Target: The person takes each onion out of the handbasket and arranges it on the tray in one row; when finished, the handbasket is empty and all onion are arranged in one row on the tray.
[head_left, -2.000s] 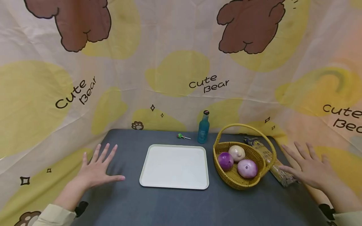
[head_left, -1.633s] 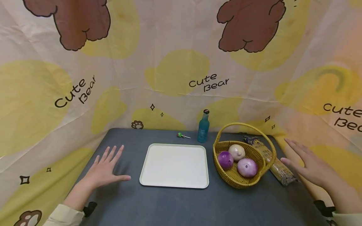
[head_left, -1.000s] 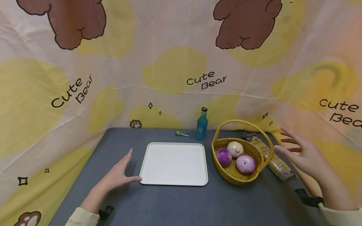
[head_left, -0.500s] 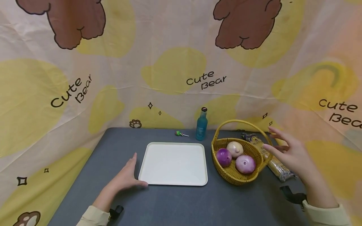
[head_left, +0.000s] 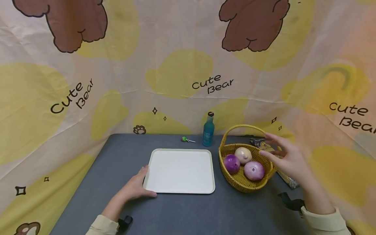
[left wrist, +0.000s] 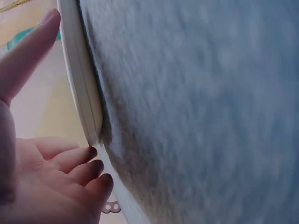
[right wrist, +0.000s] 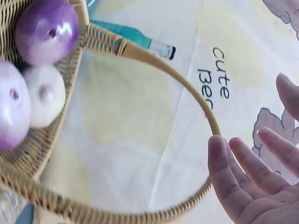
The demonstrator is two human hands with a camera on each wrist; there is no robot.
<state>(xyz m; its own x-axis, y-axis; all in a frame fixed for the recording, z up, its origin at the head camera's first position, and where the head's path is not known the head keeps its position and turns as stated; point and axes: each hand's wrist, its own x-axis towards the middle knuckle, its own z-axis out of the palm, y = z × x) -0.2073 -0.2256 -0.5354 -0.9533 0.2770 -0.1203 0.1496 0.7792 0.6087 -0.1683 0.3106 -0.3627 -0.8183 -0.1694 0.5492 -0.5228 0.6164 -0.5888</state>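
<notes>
In the head view my left hand [head_left: 136, 185] is at the near left corner of a white rectangular tray [head_left: 180, 171]. Its thumb lies along the near edge and the fingers along the left side; the left wrist view shows the fingertips close to the tray's rim [left wrist: 86, 88], contact unclear. My right hand [head_left: 289, 160] hovers at the handle [right wrist: 187, 86] of a yellow woven basket [head_left: 242, 186], thumb and fingers spread apart. A purple onion [head_left: 231, 164], a pale purple onion [head_left: 254, 170] and a whitish onion [head_left: 243, 155] lie in the basket.
A blue bottle with a dark cap [head_left: 208, 132] stands upright at the back of the grey table [head_left: 188, 215]. Left of it lies a green lollipop [head_left: 185, 139]. A clear-and-yellow packet [head_left: 289, 180] lies behind the basket, partly hidden by my right hand.
My left hand has moved right and come to the tray's corner. My right hand has moved left to the basket's handle. Tray, basket and bottle have stayed in place.
</notes>
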